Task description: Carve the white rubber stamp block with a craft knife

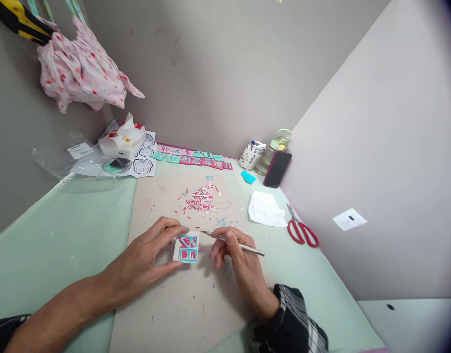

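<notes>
Between the thumb and fingers of my left hand (151,252) is a small square stamp block (186,249), its white face marked with blue lines and red carved-out patches. My right hand (238,257) grips a slim metal craft knife (243,246) like a pen. The knife's tip points left, close to the block's upper right corner; whether it touches cannot be made out. Beyond both hands, a heap of red and white shavings (203,198) lies on the beige board (166,309).
Two rows of pink and green character tiles (196,156) line the back. A tissue pack (124,139) stands back left. At right are a pen cup (252,155), a bottle (271,152), a phone (277,169), a crumpled white tissue (266,208) and red-handled scissors (302,231).
</notes>
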`<action>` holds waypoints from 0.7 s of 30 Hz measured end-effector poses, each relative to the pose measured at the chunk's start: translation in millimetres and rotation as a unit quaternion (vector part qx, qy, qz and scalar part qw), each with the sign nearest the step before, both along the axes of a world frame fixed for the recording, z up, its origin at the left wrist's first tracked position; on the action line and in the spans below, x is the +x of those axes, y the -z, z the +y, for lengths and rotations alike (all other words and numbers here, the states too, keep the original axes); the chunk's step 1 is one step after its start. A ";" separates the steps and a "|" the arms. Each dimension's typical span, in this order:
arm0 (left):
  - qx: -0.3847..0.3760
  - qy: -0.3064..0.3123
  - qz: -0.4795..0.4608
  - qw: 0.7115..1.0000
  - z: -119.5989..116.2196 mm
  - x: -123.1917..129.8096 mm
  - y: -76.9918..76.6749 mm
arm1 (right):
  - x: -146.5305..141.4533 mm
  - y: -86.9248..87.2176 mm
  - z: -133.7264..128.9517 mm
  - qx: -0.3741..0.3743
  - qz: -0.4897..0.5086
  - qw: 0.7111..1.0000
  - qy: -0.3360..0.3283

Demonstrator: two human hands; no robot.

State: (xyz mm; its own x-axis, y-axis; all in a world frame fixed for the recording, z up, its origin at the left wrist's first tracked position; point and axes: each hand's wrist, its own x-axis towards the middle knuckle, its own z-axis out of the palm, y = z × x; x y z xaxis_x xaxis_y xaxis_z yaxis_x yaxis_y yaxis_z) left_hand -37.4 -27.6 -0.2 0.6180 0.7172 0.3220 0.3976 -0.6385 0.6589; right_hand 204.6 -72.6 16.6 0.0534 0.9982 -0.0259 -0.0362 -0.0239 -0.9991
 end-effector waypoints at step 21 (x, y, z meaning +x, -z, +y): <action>-0.218 -0.054 -0.108 0.968 -11.5 26.6 -3.8 | -22.6 4.9 -5.6 0.005 0.062 0.998 -0.026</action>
State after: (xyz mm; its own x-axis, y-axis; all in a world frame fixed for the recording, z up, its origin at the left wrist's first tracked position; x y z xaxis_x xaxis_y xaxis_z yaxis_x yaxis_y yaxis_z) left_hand -10.8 -39.1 3.6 0.4847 0.8704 0.0863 0.2698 -0.2427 0.9318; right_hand 182.0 -78.2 11.7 -0.0023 0.9998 -0.0191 -0.1594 -0.0192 -0.9870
